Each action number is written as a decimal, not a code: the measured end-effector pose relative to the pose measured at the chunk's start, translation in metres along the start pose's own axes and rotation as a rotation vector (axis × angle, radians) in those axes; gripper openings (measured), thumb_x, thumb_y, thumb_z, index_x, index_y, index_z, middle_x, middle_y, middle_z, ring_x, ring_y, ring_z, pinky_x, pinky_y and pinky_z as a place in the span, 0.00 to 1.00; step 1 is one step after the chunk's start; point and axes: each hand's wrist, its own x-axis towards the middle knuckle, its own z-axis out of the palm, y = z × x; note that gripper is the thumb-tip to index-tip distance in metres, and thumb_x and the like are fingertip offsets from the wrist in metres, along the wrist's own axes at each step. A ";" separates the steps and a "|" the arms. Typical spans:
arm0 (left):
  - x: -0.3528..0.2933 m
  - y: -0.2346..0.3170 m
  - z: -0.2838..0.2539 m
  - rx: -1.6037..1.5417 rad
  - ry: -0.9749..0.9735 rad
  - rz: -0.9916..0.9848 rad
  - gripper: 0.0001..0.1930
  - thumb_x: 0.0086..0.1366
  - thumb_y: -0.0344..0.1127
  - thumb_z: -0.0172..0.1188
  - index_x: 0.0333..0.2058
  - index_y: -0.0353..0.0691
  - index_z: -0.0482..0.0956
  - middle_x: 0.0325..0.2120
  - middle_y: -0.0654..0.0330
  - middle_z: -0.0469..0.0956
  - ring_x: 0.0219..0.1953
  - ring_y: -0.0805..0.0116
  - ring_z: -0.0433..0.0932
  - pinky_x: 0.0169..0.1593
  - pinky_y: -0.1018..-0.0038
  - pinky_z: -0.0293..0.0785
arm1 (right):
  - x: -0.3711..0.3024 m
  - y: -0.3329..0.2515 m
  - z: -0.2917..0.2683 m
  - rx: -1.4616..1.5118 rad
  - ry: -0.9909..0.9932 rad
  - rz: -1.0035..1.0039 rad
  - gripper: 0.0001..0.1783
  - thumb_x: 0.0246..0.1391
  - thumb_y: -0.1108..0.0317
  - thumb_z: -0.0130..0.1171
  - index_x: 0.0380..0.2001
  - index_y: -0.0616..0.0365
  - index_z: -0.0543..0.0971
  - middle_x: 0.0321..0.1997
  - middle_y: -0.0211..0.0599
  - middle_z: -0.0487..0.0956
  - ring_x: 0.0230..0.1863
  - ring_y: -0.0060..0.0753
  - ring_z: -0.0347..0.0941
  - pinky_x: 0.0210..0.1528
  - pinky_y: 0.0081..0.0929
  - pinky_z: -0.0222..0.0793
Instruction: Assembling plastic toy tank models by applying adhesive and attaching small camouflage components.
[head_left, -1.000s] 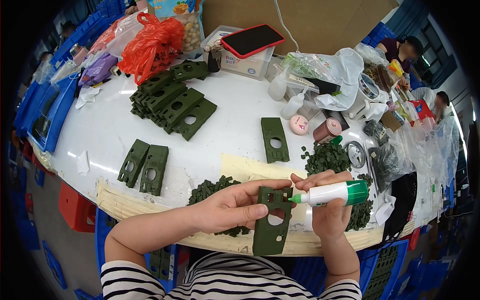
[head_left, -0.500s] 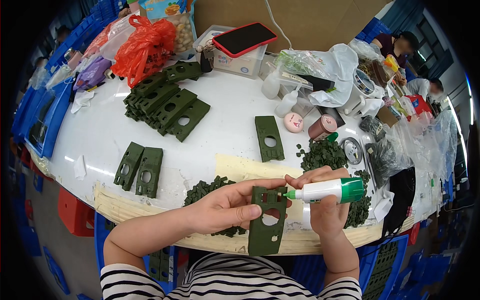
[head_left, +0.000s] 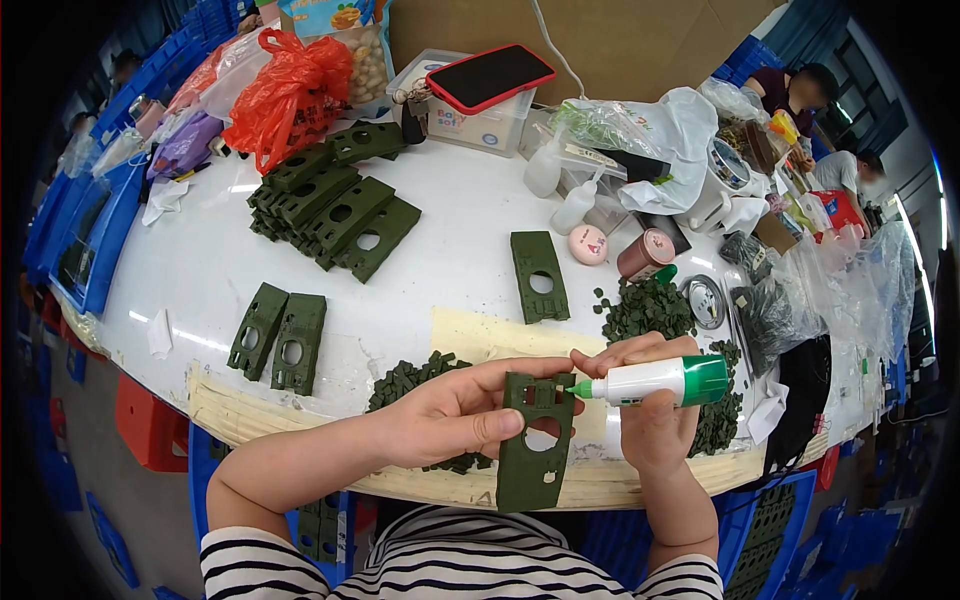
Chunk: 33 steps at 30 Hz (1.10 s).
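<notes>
My left hand [head_left: 455, 412] grips a dark green plastic hull part [head_left: 530, 478] by its left side, thumb on top. The part has a round hole and small openings near its far end, and it sits over the table's near edge. In my right hand [head_left: 655, 425] is a white glue bottle [head_left: 648, 381] with a green base, lying sideways. Its green tip points left and meets the part's upper right edge, or nearly so. Small dark green pieces [head_left: 410, 380] lie in a heap beside my left hand, and another heap [head_left: 645, 310] lies beyond my right.
Similar hull parts are stacked [head_left: 330, 215] at the back left. Two more [head_left: 275, 340] lie at the left, and a single one [head_left: 539, 278] lies ahead. Squeeze bottles [head_left: 575, 205], a red-cased phone [head_left: 490, 78] and plastic bags [head_left: 685, 150] stand or lie farther back. Blue bins flank the table.
</notes>
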 end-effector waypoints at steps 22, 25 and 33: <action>-0.001 0.000 0.000 -0.044 0.002 0.005 0.28 0.70 0.39 0.46 0.65 0.42 0.48 0.56 0.55 0.65 0.57 0.68 0.66 0.53 0.71 0.71 | 0.000 0.001 0.000 0.009 -0.040 -0.025 0.21 0.58 0.55 0.54 0.40 0.63 0.66 0.37 0.51 0.73 0.42 0.42 0.74 0.53 0.50 0.69; 0.000 0.000 0.000 -0.047 0.003 0.002 0.28 0.70 0.39 0.46 0.65 0.42 0.48 0.57 0.55 0.64 0.57 0.67 0.66 0.53 0.71 0.71 | 0.000 0.001 0.000 0.013 -0.034 -0.026 0.21 0.58 0.55 0.54 0.40 0.64 0.66 0.37 0.51 0.73 0.42 0.42 0.74 0.53 0.50 0.69; -0.002 0.001 0.000 -0.077 -0.006 0.003 0.29 0.69 0.38 0.46 0.65 0.43 0.48 0.58 0.54 0.63 0.58 0.66 0.66 0.54 0.68 0.70 | 0.002 -0.001 0.001 0.075 0.042 0.035 0.23 0.58 0.50 0.52 0.38 0.61 0.65 0.35 0.47 0.73 0.41 0.40 0.74 0.54 0.52 0.68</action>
